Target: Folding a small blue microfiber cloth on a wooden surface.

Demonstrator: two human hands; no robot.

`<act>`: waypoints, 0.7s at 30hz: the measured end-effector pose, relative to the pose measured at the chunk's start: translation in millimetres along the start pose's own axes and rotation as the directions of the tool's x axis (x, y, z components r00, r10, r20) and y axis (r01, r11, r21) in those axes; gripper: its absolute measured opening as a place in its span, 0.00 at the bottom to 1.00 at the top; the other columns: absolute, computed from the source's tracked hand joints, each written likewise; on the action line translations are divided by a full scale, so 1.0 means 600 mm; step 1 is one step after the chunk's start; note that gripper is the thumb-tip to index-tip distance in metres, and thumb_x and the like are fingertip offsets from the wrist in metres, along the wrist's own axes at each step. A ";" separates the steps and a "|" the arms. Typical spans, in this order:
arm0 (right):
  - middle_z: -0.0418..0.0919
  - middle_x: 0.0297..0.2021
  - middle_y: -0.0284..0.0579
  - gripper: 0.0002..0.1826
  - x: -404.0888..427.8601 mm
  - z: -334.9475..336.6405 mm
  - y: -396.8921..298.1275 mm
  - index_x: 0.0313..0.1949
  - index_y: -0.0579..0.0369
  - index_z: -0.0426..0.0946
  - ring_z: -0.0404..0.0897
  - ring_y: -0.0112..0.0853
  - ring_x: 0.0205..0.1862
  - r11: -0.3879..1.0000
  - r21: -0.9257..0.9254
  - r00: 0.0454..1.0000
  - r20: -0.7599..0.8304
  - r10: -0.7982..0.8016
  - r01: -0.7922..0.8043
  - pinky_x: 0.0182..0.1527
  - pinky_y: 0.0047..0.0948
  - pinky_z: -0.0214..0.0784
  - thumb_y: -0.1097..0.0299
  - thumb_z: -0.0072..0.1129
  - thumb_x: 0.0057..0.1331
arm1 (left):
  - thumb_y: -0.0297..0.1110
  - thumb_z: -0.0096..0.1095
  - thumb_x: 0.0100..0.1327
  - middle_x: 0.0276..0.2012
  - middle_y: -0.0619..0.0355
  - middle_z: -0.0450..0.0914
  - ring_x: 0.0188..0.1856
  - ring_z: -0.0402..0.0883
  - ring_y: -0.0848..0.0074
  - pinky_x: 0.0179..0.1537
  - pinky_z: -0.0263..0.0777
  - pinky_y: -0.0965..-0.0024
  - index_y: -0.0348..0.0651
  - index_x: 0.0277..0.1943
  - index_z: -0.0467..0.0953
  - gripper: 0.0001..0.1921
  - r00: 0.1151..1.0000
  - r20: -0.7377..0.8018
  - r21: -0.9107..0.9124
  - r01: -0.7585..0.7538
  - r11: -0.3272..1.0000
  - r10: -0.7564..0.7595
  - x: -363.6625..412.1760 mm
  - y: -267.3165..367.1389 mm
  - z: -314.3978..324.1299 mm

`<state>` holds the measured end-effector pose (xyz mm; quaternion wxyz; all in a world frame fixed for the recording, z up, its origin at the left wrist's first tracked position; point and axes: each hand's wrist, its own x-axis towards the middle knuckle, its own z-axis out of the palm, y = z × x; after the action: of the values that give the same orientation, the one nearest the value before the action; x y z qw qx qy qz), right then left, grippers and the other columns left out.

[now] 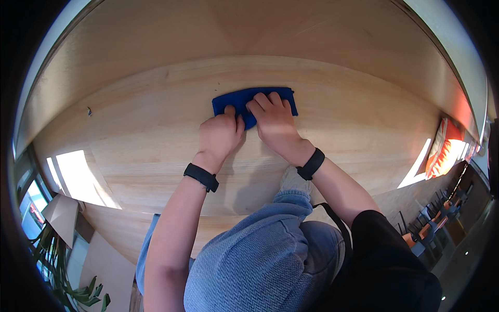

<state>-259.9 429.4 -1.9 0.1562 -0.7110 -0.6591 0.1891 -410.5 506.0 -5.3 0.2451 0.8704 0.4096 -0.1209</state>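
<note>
A folded blue cloth (243,97) lies flat on a pale wooden platform (148,156), its far edge gently curved. My left hand (221,129) is closed on the near left part of the cloth, with the thumb and a finger pressed into it. On the right part rests my right hand (275,119), its fingers bent and pressing into the fabric. Between the hands, a flap of cloth sticks out towards me. My hands hide part of the near edge. Each wrist wears a black band.
Beyond the platform rises a wooden back panel (249,29). A small scrap (89,112) lies at far left, near a sunlit patch (82,175). At the right end leans an orange-and-white cushion (444,150). My shoe (295,180) rests on the platform; a plant (87,294) stands lower left.
</note>
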 end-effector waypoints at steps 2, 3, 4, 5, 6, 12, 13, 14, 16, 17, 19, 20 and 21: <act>0.74 0.41 0.40 0.16 0.000 0.001 -0.001 0.42 0.52 0.78 0.72 0.41 0.44 1.000 0.022 0.997 -0.076 -0.003 0.004 0.42 0.41 0.65 0.77 0.57 0.52 | 0.42 0.56 0.70 0.21 0.47 0.81 0.24 0.83 0.54 0.25 0.76 0.53 0.41 0.37 0.72 0.12 0.998 -0.031 0.034 0.050 0.998 -0.049 0.003 0.008 -0.006; 0.74 0.41 0.40 0.16 -0.017 0.006 0.002 0.42 0.52 0.78 0.72 0.41 0.44 1.000 0.013 0.997 -0.075 0.004 -0.003 0.42 0.41 0.65 0.77 0.57 0.52 | 0.42 0.56 0.70 0.21 0.47 0.81 0.24 0.83 0.54 0.25 0.76 0.53 0.41 0.37 0.72 0.12 0.999 -0.030 0.027 0.041 0.999 -0.041 -0.001 0.018 0.004; 0.74 0.41 0.39 0.16 -0.036 0.007 0.000 0.42 0.52 0.78 0.72 0.41 0.45 0.999 0.020 0.999 -0.035 0.033 -0.032 0.42 0.41 0.65 0.77 0.57 0.52 | 0.42 0.55 0.70 0.21 0.47 0.81 0.24 0.83 0.54 0.25 0.76 0.54 0.41 0.37 0.72 0.13 0.999 0.019 0.015 0.038 0.999 -0.038 -0.012 0.026 0.011; 0.75 0.41 0.39 0.16 -0.055 0.007 -0.001 0.42 0.51 0.78 0.72 0.41 0.45 0.998 0.025 0.998 0.005 0.062 -0.062 0.42 0.41 0.65 0.77 0.57 0.52 | 0.42 0.55 0.70 0.21 0.47 0.81 0.24 0.84 0.54 0.25 0.76 0.54 0.41 0.37 0.71 0.13 0.997 0.068 0.003 0.034 0.999 -0.035 -0.023 0.033 0.017; 0.75 0.41 0.37 0.16 -0.071 0.004 -0.004 0.42 0.49 0.78 0.73 0.41 0.46 0.995 0.037 0.995 0.044 0.087 -0.088 0.42 0.41 0.66 0.77 0.58 0.52 | 0.43 0.55 0.70 0.21 0.47 0.82 0.24 0.84 0.54 0.25 0.77 0.54 0.40 0.38 0.71 0.13 0.987 0.157 0.005 0.039 0.999 -0.039 -0.036 0.039 0.020; 0.75 0.41 0.38 0.16 -0.069 -0.015 0.013 0.41 0.50 0.78 0.73 0.41 0.46 0.996 0.062 0.996 0.063 0.067 -0.071 0.41 0.39 0.66 0.78 0.58 0.51 | 0.43 0.55 0.70 0.20 0.48 0.81 0.23 0.84 0.55 0.24 0.77 0.55 0.41 0.38 0.71 0.13 0.992 0.122 -0.012 -0.030 0.999 0.031 -0.030 0.044 0.020; 0.75 0.41 0.38 0.16 -0.058 -0.018 0.016 0.41 0.50 0.78 0.73 0.41 0.46 0.996 0.060 0.996 0.061 0.069 -0.073 0.41 0.39 0.66 0.78 0.58 0.51 | 0.43 0.55 0.70 0.20 0.48 0.81 0.23 0.84 0.55 0.24 0.77 0.55 0.41 0.38 0.71 0.13 0.992 0.121 -0.013 -0.033 0.999 0.035 -0.019 0.044 0.021; 0.75 0.41 0.39 0.16 -0.046 -0.021 0.019 0.41 0.51 0.78 0.73 0.41 0.46 0.996 0.039 0.997 0.012 0.074 -0.075 0.41 0.39 0.66 0.79 0.58 0.51 | 0.43 0.55 0.70 0.20 0.48 0.81 0.23 0.84 0.56 0.24 0.77 0.55 0.41 0.38 0.71 0.13 0.998 0.055 0.011 -0.040 0.999 0.040 -0.008 0.044 0.022; 0.75 0.41 0.39 0.17 -0.035 -0.018 0.029 0.41 0.52 0.78 0.72 0.40 0.45 0.996 0.028 0.994 -0.061 0.085 -0.084 0.40 0.39 0.64 0.79 0.58 0.50 | 0.43 0.56 0.69 0.19 0.48 0.81 0.22 0.84 0.56 0.23 0.77 0.55 0.41 0.37 0.70 0.13 0.998 -0.011 0.033 -0.054 0.998 0.055 0.003 0.052 0.023; 0.75 0.41 0.39 0.17 -0.043 -0.017 0.030 0.41 0.52 0.78 0.72 0.40 0.45 0.996 0.026 0.994 -0.064 0.089 -0.087 0.40 0.39 0.64 0.79 0.58 0.50 | 0.42 0.56 0.69 0.19 0.49 0.81 0.22 0.83 0.56 0.23 0.77 0.55 0.41 0.37 0.70 0.13 0.999 0.000 0.039 -0.039 0.998 0.039 0.004 0.061 0.025; 0.75 0.41 0.39 0.17 -0.068 -0.013 0.024 0.42 0.52 0.78 0.72 0.40 0.45 0.990 0.003 0.990 -0.031 0.139 -0.139 0.40 0.39 0.65 0.79 0.58 0.51 | 0.42 0.56 0.69 0.19 0.49 0.81 0.22 0.83 0.56 0.23 0.77 0.55 0.41 0.37 0.71 0.13 1.000 0.009 0.048 -0.026 0.999 0.026 -0.001 0.067 0.029; 0.75 0.41 0.39 0.17 -0.085 -0.011 0.024 0.42 0.52 0.78 0.72 0.40 0.45 0.990 0.005 0.990 -0.034 0.140 -0.140 0.40 0.39 0.65 0.79 0.58 0.51 | 0.42 0.56 0.69 0.19 0.49 0.81 0.22 0.83 0.56 0.23 0.77 0.55 0.41 0.37 0.71 0.12 0.995 0.065 0.034 -0.072 0.997 0.070 -0.010 0.068 0.034; 0.75 0.42 0.40 0.17 -0.102 -0.014 0.022 0.43 0.52 0.78 0.72 0.41 0.45 0.992 0.022 0.992 -0.031 0.126 -0.125 0.41 0.39 0.65 0.78 0.57 0.51 | 0.42 0.56 0.69 0.19 0.49 0.80 0.22 0.83 0.57 0.23 0.77 0.55 0.41 0.37 0.71 0.12 0.986 0.122 0.017 -0.117 0.993 0.114 -0.020 0.070 0.036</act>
<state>-247.9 367.8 3.4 0.1617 -0.7523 -0.6086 0.1936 -385.7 464.2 -4.8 0.2653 0.8867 0.3413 -0.1639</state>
